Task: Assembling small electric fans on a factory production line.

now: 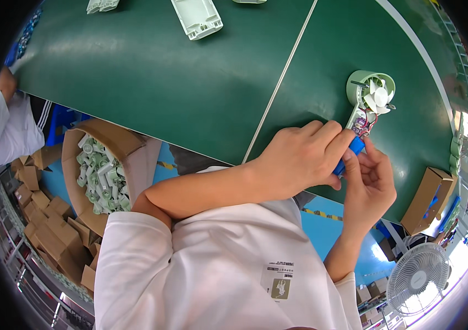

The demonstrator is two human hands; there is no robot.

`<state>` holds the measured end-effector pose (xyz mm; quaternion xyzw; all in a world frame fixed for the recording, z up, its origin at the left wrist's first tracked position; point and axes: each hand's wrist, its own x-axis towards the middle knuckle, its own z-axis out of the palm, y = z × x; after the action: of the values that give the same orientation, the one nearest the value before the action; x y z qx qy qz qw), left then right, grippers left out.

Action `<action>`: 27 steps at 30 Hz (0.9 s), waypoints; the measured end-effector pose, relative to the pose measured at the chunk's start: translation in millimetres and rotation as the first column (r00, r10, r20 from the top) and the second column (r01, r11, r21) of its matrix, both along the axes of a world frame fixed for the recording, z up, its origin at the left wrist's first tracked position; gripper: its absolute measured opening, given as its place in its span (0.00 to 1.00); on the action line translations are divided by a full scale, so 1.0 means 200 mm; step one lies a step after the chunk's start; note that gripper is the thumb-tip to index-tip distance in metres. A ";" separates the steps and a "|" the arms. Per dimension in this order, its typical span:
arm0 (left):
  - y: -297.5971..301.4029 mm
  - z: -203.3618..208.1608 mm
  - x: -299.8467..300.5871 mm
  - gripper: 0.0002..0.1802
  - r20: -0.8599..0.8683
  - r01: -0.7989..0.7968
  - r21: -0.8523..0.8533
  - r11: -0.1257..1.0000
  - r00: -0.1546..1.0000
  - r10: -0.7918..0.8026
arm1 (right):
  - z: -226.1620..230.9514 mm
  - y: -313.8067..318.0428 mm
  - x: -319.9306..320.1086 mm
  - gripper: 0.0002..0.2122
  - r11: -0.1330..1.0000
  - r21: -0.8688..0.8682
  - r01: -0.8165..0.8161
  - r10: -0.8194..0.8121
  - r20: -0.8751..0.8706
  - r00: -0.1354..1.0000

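Note:
Both my hands meet over a small handheld fan (377, 93) near the right side of the green bench. Its pale green round housing holds white blades, and its open handle shows a circuit board (361, 122) with red and dark wires. A blue cylindrical battery (356, 146) lies at the handle's near end. My left hand (313, 148) is closed over the handle and the battery's left side, with some fingertips hidden. From the right, my right hand (370, 179) pinches the battery between thumb and fingers.
The green bench (190, 82) has a white line across it. Pale green casing parts (196, 19) lie at its far edge. A carton (88, 137) full of fan parts stands at left, another box (426, 201) at right. A large fan (418, 278) stands lower right. Another person (14, 126) is far left.

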<state>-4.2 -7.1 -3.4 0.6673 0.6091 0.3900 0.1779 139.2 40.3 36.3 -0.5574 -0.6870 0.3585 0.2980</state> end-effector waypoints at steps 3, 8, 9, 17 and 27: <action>0.00 -0.01 0.01 0.43 -0.004 -0.013 0.015 1.000 1.000 0.013 | -0.01 -0.01 0.00 0.16 0.999 0.037 -0.006 0.006 0.021 1.000; 0.00 0.00 0.00 0.41 -0.006 -0.036 0.025 0.999 0.999 0.037 | 0.00 -0.01 -0.02 0.17 0.983 0.170 -0.063 0.030 0.193 0.981; 0.00 -0.01 0.00 0.41 0.003 -0.043 0.023 0.999 0.999 0.043 | -0.01 -0.01 -0.01 0.16 0.964 0.248 -0.096 0.028 0.263 0.964; 0.00 0.01 -0.04 0.39 0.180 0.059 -0.036 0.998 0.982 -0.051 | 0.02 0.00 -0.02 0.27 0.998 -0.061 0.033 -0.033 0.010 0.999; 0.26 0.14 -0.27 0.25 0.670 0.395 -0.509 0.764 0.739 0.064 | 0.00 0.02 -0.02 0.24 0.954 -0.263 -0.140 0.120 -0.093 0.988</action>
<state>-58.1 45.2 24.5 0.4453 0.5347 0.3549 0.6244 134.3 45.2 37.2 -0.5323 -0.6553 0.4882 0.2211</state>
